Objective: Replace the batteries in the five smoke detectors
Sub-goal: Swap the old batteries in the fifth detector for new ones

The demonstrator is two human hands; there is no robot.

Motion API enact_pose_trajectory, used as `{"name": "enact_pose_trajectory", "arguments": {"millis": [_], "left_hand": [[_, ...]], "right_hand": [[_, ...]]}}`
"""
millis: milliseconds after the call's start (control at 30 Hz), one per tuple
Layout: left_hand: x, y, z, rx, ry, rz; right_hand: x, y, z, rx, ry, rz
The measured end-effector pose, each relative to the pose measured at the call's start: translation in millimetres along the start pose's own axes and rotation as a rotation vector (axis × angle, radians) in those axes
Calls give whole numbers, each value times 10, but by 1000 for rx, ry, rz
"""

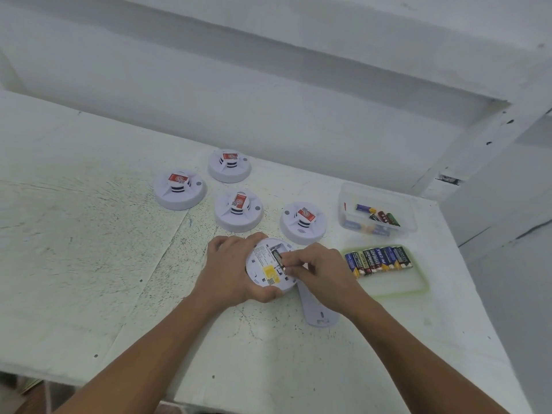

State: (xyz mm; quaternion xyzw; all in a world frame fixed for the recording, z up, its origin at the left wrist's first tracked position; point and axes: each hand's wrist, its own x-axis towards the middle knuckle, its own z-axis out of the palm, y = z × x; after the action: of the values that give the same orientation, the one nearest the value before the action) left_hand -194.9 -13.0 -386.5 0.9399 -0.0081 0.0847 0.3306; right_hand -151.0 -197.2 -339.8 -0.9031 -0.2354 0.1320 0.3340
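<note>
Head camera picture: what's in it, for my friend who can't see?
Left hand holds an upturned smoke detector while the right hand pinches a battery at its open back. Four more detectors, a tray of batteries and a clear tub sit nearby.

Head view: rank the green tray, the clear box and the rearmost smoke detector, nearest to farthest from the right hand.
1. Green tray, right of the right hand.
2. Clear box, behind the tray.
3. Rearmost smoke detector, back left.

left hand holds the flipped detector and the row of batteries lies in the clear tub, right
No: the head view shows the row of batteries on the green tray; the clear tub holds loose ones. The left hand does hold the flipped detector.
</note>
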Motion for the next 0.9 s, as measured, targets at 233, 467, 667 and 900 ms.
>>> {"name": "enact_pose_trajectory", "arguments": {"millis": [233, 467, 667, 900], "left_hand": [[12, -21, -3, -4, -19, -5], [11, -34, 0, 14, -11, -4], [19, -44, 28, 22, -11, -20], [12, -84, 41, 14, -26, -21]], "right_hand": [[45, -3, -12, 210, 8, 50], [297, -49, -181, 259, -153, 322], [437, -103, -230, 87, -280, 352], [422, -80, -173, 65, -224, 307]]}}
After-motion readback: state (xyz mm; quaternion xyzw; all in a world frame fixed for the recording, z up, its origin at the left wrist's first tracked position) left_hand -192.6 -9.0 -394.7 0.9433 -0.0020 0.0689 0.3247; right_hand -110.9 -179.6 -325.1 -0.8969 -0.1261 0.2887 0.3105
